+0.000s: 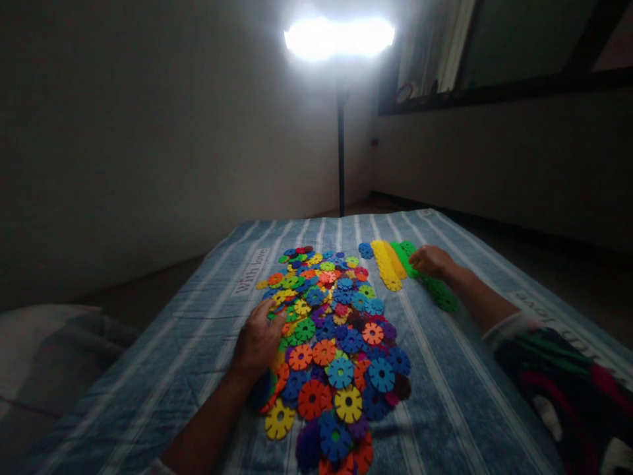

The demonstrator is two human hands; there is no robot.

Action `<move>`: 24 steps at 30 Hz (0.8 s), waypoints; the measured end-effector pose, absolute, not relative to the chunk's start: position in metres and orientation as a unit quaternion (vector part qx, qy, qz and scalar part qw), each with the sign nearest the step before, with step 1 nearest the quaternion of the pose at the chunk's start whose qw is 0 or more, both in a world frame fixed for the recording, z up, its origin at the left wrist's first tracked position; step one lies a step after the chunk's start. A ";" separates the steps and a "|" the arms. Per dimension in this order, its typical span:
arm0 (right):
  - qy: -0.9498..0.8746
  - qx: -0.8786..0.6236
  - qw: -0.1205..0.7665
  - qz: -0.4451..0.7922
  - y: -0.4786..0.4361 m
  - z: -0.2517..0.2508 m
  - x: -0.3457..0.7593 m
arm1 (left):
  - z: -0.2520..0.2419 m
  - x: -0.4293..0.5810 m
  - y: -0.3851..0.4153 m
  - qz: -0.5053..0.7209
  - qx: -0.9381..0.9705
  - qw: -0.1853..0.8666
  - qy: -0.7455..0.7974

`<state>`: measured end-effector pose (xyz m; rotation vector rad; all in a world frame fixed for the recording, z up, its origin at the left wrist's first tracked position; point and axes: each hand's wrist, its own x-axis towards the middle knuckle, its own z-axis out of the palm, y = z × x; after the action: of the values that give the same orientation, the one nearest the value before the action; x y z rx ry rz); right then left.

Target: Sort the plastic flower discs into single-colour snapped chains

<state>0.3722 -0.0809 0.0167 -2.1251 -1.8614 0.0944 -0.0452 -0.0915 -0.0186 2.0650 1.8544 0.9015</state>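
Note:
A heap of flower-shaped plastic discs (pixel 324 353) in many colours, notched round the edge, lies in the middle of the cloth. At its left edge my left hand (pixel 258 335) rests against the discs, finger and thumb apart, with nothing visible in its grip. My right hand (pixel 431 261) is on the right with fingertips pinched at a green disc (pixel 411 264) in a green row; the fingers partly hide it. Beside that lie overlapping yellow discs (pixel 386 265) in a row and a small blue group (pixel 366 250). Darker green discs (pixel 441 295) trail below my right wrist.
A blue striped cloth (pixel 198 356) with printed lettering covers the surface. Behind its far edge a bright lamp (pixel 340 38) stands on a dark pole (pixel 341 152). Pale fabric (pixel 44 369) lies at the lower left, and a window (pixel 519 46) is at the upper right.

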 end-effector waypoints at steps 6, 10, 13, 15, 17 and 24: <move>-0.685 -0.713 0.145 0.032 -0.098 0.028 0.335 | -0.019 -0.045 -0.077 0.285 0.701 0.095 0.647; -0.757 -0.630 0.169 0.052 -0.118 0.024 0.283 | -0.021 -0.038 -0.077 0.274 0.715 0.091 0.637; -0.778 -0.604 0.166 0.053 -0.132 0.019 0.246 | -0.020 -0.033 -0.079 0.274 0.716 0.099 0.635; -0.787 -0.591 0.169 0.062 -0.139 0.017 0.225 | -0.019 -0.029 -0.081 0.274 0.713 0.107 0.637; -0.795 -0.579 0.165 0.073 -0.143 0.014 0.208 | -0.018 -0.027 -0.085 0.276 0.712 0.123 0.634; -0.821 -0.553 0.125 0.070 -0.150 0.000 0.183 | -0.021 -0.019 -0.098 0.339 0.704 0.186 0.596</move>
<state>0.1826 -0.1505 0.0000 -1.6109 -2.3912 0.2032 -0.0195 -0.0976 -0.0205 1.9836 1.6780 0.9558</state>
